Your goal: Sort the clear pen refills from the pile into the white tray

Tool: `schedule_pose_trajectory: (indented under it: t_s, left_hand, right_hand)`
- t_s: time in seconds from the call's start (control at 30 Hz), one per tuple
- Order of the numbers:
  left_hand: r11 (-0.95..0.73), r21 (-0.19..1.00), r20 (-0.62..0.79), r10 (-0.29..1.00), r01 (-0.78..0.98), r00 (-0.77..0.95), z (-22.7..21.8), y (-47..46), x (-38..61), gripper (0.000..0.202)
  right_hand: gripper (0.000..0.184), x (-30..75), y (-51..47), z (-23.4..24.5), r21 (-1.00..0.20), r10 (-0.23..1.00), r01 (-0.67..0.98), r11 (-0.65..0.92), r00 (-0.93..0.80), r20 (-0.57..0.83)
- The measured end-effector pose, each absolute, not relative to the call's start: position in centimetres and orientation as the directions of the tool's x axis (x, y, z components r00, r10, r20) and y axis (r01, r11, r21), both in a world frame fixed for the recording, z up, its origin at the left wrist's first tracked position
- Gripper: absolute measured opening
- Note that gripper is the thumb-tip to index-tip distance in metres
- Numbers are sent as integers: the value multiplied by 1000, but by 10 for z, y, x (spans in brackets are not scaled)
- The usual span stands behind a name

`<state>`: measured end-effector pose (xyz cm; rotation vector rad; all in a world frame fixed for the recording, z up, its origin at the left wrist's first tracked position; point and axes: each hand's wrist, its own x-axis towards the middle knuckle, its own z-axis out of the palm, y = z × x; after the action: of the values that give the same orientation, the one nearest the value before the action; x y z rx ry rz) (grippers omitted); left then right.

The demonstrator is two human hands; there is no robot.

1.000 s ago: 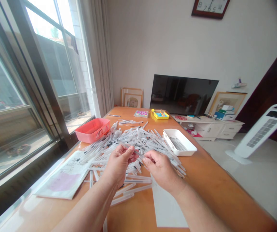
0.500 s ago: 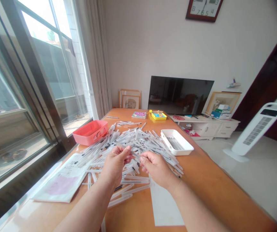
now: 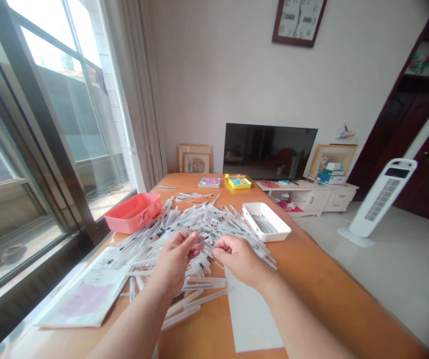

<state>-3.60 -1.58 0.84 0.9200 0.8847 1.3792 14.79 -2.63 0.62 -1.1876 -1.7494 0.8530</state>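
Between my two hands stretches a slim, clear pen. My left hand pinches one end of it, and the fingers of my right hand close on the other end. Both hands are over the near side of a wide heap of clear plastic pens, many with black tips. A few loose pens lie just under my left wrist. Beneath my right forearm is a white sheet of paper. The white tray right of the heap holds several pens side by side.
A red plastic basket stands left of the heap, with a printed booklet nearer on the wooden table. At the far end are a yellow box and a colourful booklet. A white tower fan stands on the floor at right.
My view has turned slightly right and up, so the scene sits further left. Both hands stay close together over the heap, and the pen between them shows more clearly.
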Motion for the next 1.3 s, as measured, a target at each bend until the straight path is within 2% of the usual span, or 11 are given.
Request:
schedule_pose_trajectory:
  t_s: [0.2,0.33,0.43,0.57,0.67,0.77,0.9,1.17,1.3]
  left_hand:
    - [-31,915,26,999,-403,-19,8,-14,-37,31]
    - [-11,918,-31,994,-397,-100,10,-13,-40,40]
    - [-16,923,-41,989,-385,-140,12,-12,-43,42]
    - [-31,921,-47,981,-387,-189,14,-12,-46,45]
    - [-36,919,-55,975,-394,-217,15,-11,-48,44]
    - [-37,923,-56,972,-384,-229,14,-9,-49,42]
    - [-39,926,-57,969,-375,-240,11,-6,-51,42]
    - [-61,927,-44,962,-370,-269,14,-7,-53,38]
    - [-66,921,-48,958,-383,-282,15,-7,-53,36]
  right_hand:
    - [16,149,-25,6,-823,940,455,340,-198,279]
    - [20,168,-13,16,-763,936,581,285,3,352]
    - [23,196,0,29,-699,903,707,107,226,366]
    - [23,240,19,35,-481,844,856,-188,392,367]
    - [24,266,31,26,-356,828,863,-360,471,305]
    - [28,281,40,12,-280,820,840,-465,528,221]
    - [32,288,48,0,-255,827,834,-489,536,167]
    - [33,295,51,-7,-282,843,843,-459,513,163]
    - [30,284,42,-2,-350,825,862,-367,476,305]
